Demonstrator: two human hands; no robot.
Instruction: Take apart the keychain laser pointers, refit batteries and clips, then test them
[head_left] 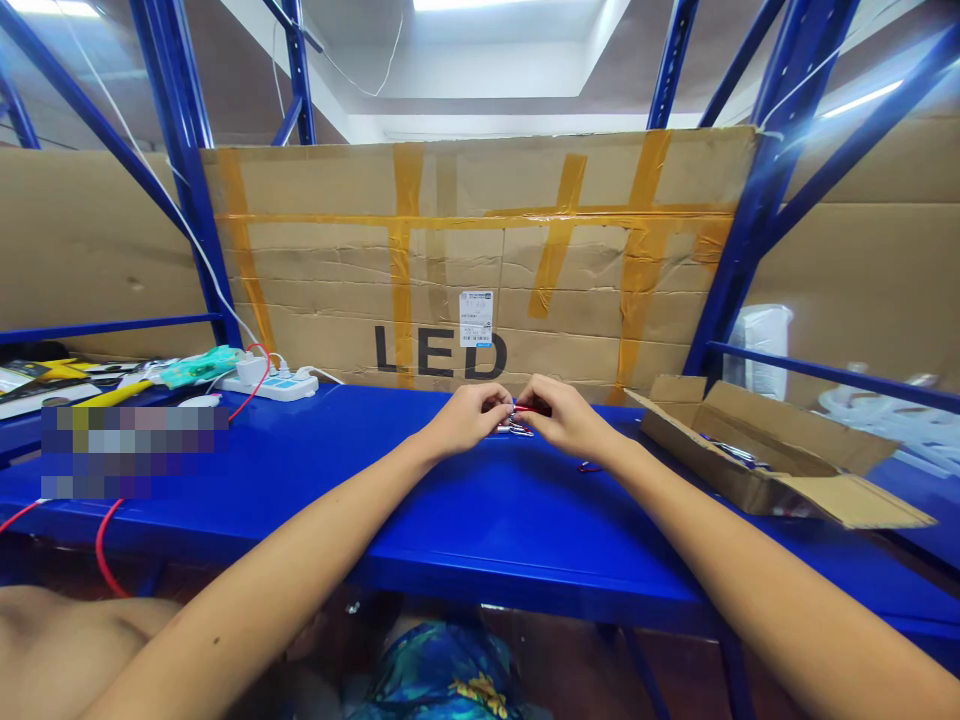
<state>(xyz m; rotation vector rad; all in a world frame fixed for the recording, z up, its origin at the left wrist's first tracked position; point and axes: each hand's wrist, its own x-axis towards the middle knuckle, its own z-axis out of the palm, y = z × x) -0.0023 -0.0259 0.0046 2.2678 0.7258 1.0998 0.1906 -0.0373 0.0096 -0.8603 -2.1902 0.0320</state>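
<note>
Over the blue tabletop, my left hand (476, 415) and my right hand (566, 412) meet, their fingertips almost touching. Closed in a pinch, the left fingers hold a small silver metal clip (517, 427), part of which shows below them. A thin red piece (529, 408) sticks out of the closed fingers of my right hand, towards the left. Whether the red and silver parts are joined cannot be made out. Just below my right hand, a small dark red loop-shaped thing (589, 467) lies on the table.
An open cardboard box (757, 490) with shiny metal pieces (739, 453) stands at right. On the left are a white power strip (277, 384), red cable (105, 550) and yellow-handled things (112, 394). A large taped carton (322, 270) stands behind, between blue rack posts (735, 250).
</note>
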